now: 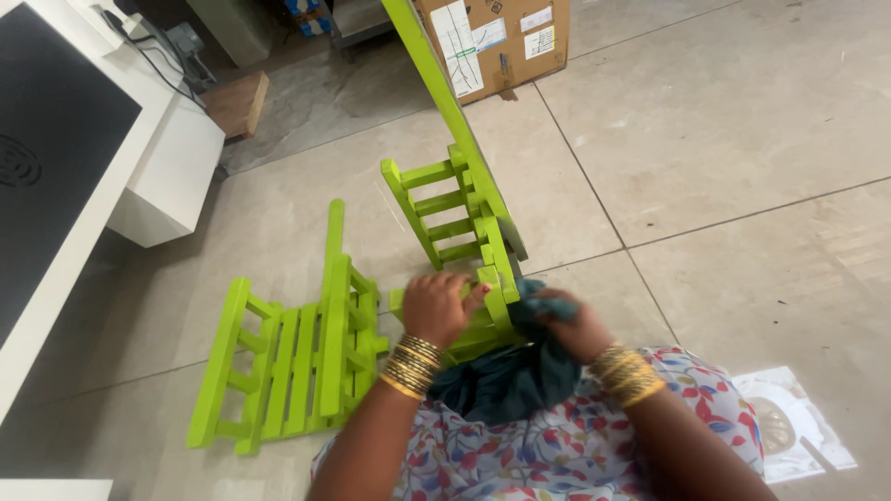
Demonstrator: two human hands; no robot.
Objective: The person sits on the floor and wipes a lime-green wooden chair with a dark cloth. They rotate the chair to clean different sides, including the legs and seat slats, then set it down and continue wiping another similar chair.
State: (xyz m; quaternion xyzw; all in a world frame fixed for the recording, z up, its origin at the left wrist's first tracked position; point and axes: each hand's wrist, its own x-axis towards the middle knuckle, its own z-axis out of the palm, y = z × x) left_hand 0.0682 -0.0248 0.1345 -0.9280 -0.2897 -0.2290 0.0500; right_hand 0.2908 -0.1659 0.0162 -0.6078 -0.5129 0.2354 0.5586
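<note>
Centre bottom: left hand [436, 308] grips a tilted green slatted rack [464, 223]; right hand [571, 325] clutches a dark cloth [506, 376]. Loosened grip may topple the rack.

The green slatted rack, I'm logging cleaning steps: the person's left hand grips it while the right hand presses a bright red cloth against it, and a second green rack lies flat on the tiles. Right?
Not quite: the cloth is dark teal, not bright red. The head view shows the left hand gripping the green slatted rack, the right hand pressing the cloth against it, and the second green rack lying flat on the tiles.
</note>
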